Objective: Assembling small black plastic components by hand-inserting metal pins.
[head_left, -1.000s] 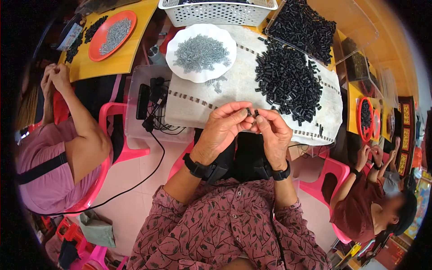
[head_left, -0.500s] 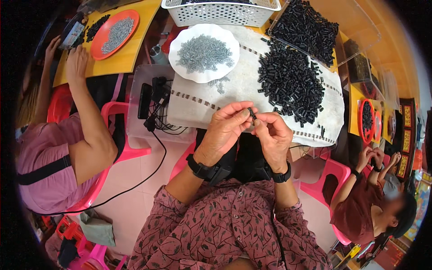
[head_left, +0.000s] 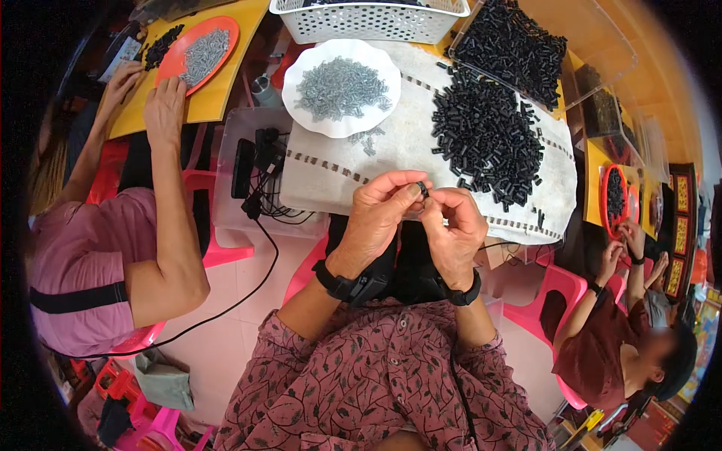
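Observation:
Both my hands meet over the table's near edge around one small black cylindrical piece (head_left: 423, 189). The fingers and thumb of my left hand (head_left: 383, 214) are closed on it. My right hand (head_left: 453, 229) pinches at the same piece from the other side; whether it also holds a second small part is hidden by the fingertips. To the right lies a heap of black cylindrical pieces (head_left: 485, 139) on a pale cloth (head_left: 331, 192). Beyond my left hand stands a white scalloped plate (head_left: 295, 113) filled with small clear parts (head_left: 342, 89), a few of them spilled on the cloth.
A white perforated basket (head_left: 368, 26) stands at the back, and a clear bin of black pieces (head_left: 511, 52) at the back right. Left of the table is a clear box with cables (head_left: 271, 169). Co-workers sit at left (head_left: 90, 255) and right (head_left: 602, 353).
My hands stay nearly in place, with the fingers shifting slightly round the black piece. The left co-worker's hand has moved to the orange plate; the right co-worker's hands have reached toward a red plate.

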Motion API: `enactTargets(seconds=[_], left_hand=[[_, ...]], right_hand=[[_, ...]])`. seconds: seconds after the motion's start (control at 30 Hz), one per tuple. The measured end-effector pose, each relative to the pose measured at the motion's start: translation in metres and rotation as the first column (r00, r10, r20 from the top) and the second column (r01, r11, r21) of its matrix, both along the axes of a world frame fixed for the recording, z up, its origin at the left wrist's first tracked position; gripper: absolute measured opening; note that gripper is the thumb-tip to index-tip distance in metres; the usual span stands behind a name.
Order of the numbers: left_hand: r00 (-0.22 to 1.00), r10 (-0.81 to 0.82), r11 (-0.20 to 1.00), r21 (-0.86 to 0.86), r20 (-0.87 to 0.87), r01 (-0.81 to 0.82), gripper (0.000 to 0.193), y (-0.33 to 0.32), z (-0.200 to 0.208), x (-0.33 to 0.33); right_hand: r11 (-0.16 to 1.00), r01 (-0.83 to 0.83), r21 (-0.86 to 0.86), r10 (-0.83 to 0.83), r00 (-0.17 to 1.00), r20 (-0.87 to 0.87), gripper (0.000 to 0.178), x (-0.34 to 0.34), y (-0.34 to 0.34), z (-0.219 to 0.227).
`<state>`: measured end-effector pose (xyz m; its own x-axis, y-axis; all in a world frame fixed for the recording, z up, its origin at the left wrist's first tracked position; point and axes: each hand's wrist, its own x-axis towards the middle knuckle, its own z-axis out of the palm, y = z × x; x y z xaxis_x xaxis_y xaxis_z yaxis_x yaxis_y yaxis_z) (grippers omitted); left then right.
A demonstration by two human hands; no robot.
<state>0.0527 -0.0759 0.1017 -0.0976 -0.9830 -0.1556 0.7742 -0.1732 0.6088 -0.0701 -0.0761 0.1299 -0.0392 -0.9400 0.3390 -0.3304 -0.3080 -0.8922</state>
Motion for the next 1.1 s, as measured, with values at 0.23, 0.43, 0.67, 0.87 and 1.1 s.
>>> enactTargets(seconds=[0.23,0.43,0.67,0.87,1.1], left_hand=[[0.97,0.081,0.993,-0.101,0.231,-0.059,0.018,0.0,0.002,0.0],[0.999,0.038,0.999,-0.009,-0.025,-0.038,0.02,0.0,0.0,0.0],[0.99,0.009,1.0,0.001,-0.144,-0.009,0.023,0.0,-0.002,0.002],[0.999,0.051,0.999,0.009,-0.019,-0.05,0.021,0.001,0.002,-0.001],[0.986,0.079,0.996,-0.058,0.144,-0.071,0.019,0.001,0.003,0.002]], right_hand=[[0.998,0.005,-0.055,-0.011,0.994,-0.109,0.012,-0.001,-0.001,0.003],[0.998,-0.025,0.055,0.022,0.998,0.055,0.012,0.003,0.001,0.005],[0.962,-0.085,0.259,-0.002,0.948,0.318,0.01,0.007,0.006,0.007],[0.969,-0.056,0.239,-0.012,0.962,0.273,0.01,0.002,0.006,-0.002],[0.999,-0.01,-0.031,0.01,1.0,-0.013,0.014,0.003,0.0,0.001]])
